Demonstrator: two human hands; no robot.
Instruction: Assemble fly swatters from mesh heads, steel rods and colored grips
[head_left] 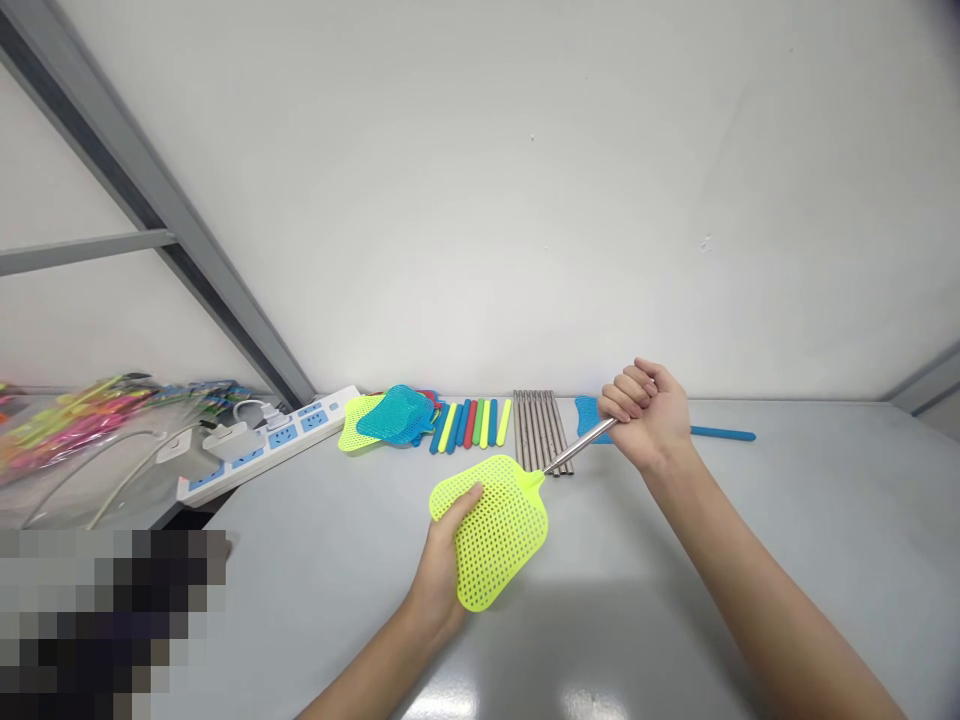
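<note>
A yellow fly swatter head [499,540], a perforated paddle, is gripped by my left hand [442,565], thumb on its face and fingers behind it. From its neck a metal rod [581,445] runs up to the right, and my right hand [637,410] is closed round the rod's other end. Behind the right hand lies a blue fly swatter [724,433], partly hidden. Several metal rods [536,430] lie side by side near the wall. Left of them is a row of coloured handle sleeves [469,425], then a pile of swatter heads [397,413] in blue, yellow and red.
A white power strip [262,450] with plugs and cables lies on the table's left side. Beyond it are clear bags of colourful items [82,420]. A grey metal frame [157,200] rises at left against the white wall [540,200]. The lower left corner is pixelated.
</note>
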